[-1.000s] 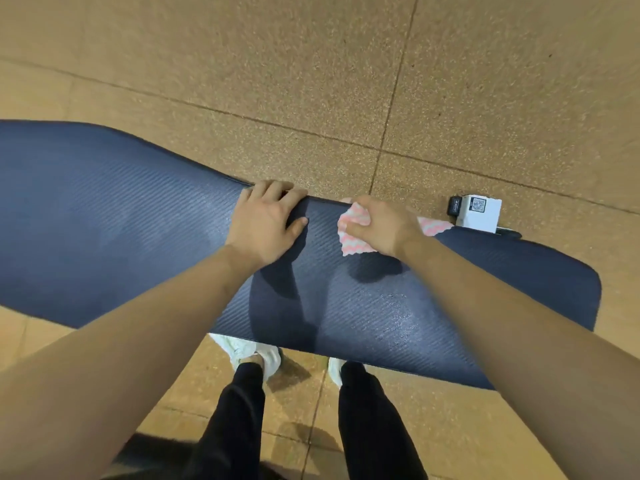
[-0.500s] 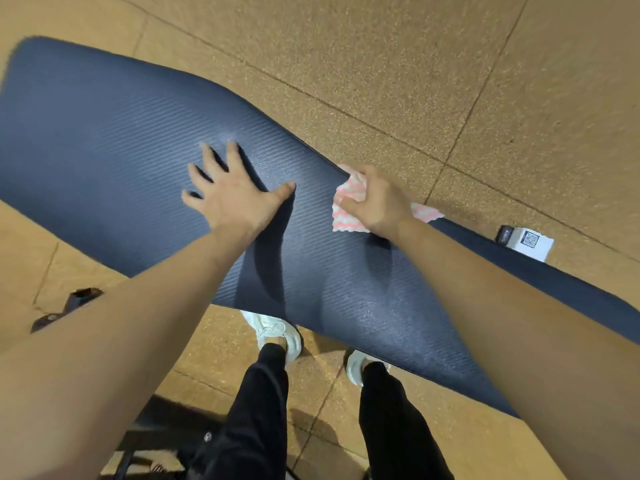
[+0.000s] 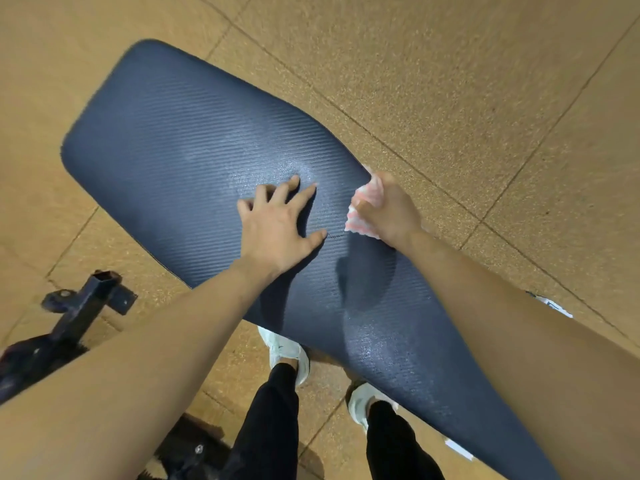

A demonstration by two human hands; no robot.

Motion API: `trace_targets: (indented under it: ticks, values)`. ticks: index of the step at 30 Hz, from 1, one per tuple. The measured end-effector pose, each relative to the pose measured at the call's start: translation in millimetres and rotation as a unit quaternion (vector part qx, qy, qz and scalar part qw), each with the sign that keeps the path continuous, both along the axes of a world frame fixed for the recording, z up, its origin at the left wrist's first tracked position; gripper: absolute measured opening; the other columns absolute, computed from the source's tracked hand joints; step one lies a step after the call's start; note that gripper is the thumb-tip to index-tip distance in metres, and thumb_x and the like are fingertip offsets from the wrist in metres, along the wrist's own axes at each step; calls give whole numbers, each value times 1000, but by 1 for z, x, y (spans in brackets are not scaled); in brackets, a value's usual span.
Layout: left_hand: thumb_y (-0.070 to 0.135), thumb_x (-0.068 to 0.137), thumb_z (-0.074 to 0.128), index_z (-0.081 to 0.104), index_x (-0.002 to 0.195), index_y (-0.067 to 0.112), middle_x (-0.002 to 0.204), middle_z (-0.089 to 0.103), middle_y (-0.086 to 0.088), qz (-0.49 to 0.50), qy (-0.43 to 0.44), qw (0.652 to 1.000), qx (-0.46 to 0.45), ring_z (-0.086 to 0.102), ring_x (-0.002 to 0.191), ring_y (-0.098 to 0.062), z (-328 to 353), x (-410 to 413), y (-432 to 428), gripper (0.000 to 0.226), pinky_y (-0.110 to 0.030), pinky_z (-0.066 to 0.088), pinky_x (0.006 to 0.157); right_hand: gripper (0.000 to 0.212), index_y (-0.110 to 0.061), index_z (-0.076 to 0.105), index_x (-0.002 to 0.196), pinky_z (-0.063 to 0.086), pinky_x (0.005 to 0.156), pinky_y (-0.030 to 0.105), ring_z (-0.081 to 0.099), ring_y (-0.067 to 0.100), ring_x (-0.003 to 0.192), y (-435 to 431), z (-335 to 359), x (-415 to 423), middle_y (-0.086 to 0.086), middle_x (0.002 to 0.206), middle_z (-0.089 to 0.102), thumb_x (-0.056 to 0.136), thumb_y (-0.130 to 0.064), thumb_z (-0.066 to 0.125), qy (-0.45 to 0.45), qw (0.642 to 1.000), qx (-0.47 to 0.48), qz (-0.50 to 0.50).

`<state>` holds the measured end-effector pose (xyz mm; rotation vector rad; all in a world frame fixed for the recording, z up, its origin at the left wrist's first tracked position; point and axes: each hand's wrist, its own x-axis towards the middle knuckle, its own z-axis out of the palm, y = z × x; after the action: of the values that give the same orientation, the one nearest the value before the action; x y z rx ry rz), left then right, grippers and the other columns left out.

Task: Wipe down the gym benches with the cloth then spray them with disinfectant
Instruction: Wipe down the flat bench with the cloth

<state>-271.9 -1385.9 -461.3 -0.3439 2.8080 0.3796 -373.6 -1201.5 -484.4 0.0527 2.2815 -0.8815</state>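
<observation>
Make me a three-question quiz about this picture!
1. Where is the cloth? A) in a bucket B) at the far edge of the bench pad, in the right hand C) on a chair
2. What colours is the cloth? A) pink and white B) green C) black
3. How is the left hand? A) in a fist B) holding a bottle C) flat on the pad, fingers spread
Answers: 1 B, the right hand grips it there; 2 A, its stripes show; 3 C, its palm lies on the pad.
</observation>
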Motion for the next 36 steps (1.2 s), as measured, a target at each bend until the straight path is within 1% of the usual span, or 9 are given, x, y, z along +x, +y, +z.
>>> trace_targets:
  ticks: [3,5,7,11,14,17,25,29,36]
  values:
    - [50,86,71,56,144,30,147,56,10,56,35,989,131,50,131,-23,2,-4,-30,64,-40,35,103,67,-47,34,145,36,111,56,56,24,125,-24,3,-7,-4,141,57,87,-44,67,13,1000,-13,23]
    - [46,84,70,57,143,26,148,56,8,105,65,980,156,51,135,-21,5,-8,-56,64,-43,38,111,73,-50,29,147,34,113,56,52,25,130,-39,5,-13,-3,148,51,86,-44,69,16,999,-20,34]
    - [50,83,71,55,145,26,155,48,6,142,69,981,111,45,141,-23,8,-13,-82,69,-46,35,114,76,-49,28,148,37,113,53,51,24,131,-53,5,-21,-4,150,48,86,-42,70,15,999,-24,44]
    - [74,72,71,36,154,34,171,13,-4,204,-22,979,6,15,154,-35,8,-16,-132,98,-55,20,120,83,-43,26,152,34,113,55,42,23,138,-83,3,-36,-4,153,42,83,-44,72,41,996,-14,82]
    - [89,63,65,23,157,42,173,2,-5,231,-84,969,-3,3,156,-43,6,-11,-161,113,-67,13,121,84,-43,26,152,34,113,53,41,26,139,-111,2,-47,-5,153,41,82,-44,73,70,991,13,117]
    - [93,61,61,18,157,49,172,5,-4,206,-98,973,-6,7,155,-46,5,-6,-176,113,-70,18,118,81,-43,26,151,27,109,50,39,27,138,-144,4,-56,-7,152,40,84,-45,72,90,984,61,142]
    - [88,68,59,13,159,47,171,11,-6,109,-115,986,-45,21,148,-46,16,-3,-198,110,-62,34,109,85,-33,25,156,21,115,60,31,28,147,-222,10,-77,-1,158,35,85,-52,70,112,965,114,207]
    - [81,72,64,22,157,43,168,24,-4,111,-102,988,-39,30,144,-43,19,-5,-204,102,-59,40,106,86,-32,25,156,23,116,62,31,28,147,-239,9,-86,-2,160,34,86,-50,72,97,961,114,232]
    - [73,71,73,52,141,41,144,43,-5,123,-64,990,-25,41,131,-29,17,-18,-215,79,-50,39,103,93,-30,19,159,27,119,54,34,25,147,-279,7,-101,-3,160,34,87,-44,75,98,953,77,278]
